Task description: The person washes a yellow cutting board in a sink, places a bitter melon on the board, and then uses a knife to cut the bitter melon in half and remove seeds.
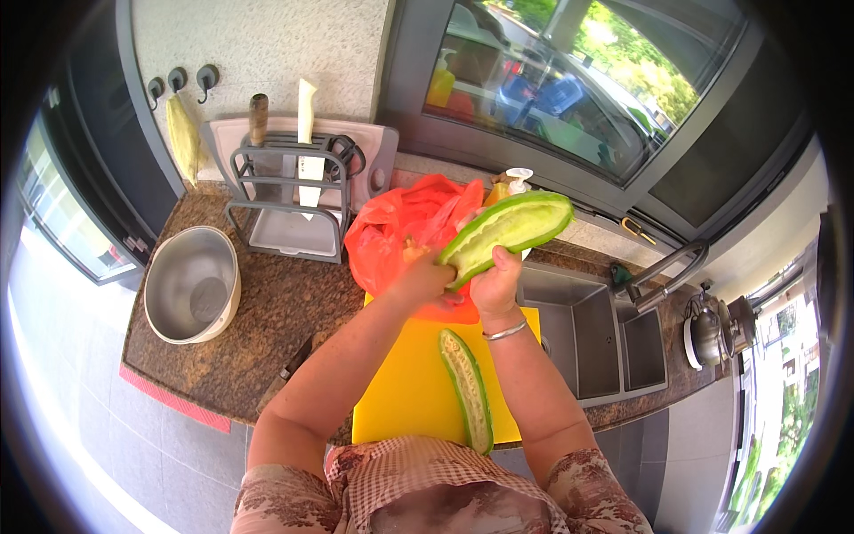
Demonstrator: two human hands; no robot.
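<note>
A hollowed half of a long green gourd [510, 230] is held tilted above the counter by my right hand [497, 284], whose wrist wears a silver bangle. The fingers of my left hand [427, 284] touch the lower end of this half, partly inside its hollow; whether they grip anything is hidden. Another long gourd half [467, 390], cut face up with its pale seedy core in place, lies on the yellow cutting board [400, 394]. A red plastic bag [400, 220] is bunched behind my hands and reaches over the board's back edge.
A round metal bowl [191, 287] stands on the granite counter at left. Behind is a grey rack [287, 180] with knives and scissors. A dark knife handle [297, 360] shows beside my left forearm. At right are a steel sink [594, 340], its faucet [657, 287] and a kettle [707, 337].
</note>
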